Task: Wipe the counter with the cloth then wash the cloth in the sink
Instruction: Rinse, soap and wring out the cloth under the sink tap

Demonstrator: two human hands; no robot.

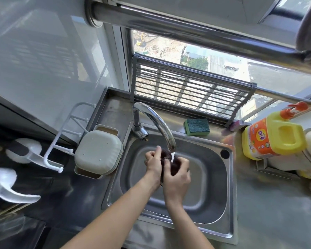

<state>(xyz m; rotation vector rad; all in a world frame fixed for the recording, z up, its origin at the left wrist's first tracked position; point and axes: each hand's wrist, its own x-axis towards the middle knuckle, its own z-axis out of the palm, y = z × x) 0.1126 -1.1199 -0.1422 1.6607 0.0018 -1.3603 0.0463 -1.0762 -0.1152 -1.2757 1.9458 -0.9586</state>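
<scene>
The dark cloth (171, 164) is grasped in the grip of both the left hand (153, 165) and right hand (176, 178), held over the sink (221, 209) basin beneath the running faucet (156, 123).

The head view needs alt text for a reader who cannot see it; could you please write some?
Two bare hands, left hand and right hand, grip a dark maroon cloth under water running from a curved chrome tap over a stainless steel sink.
</scene>
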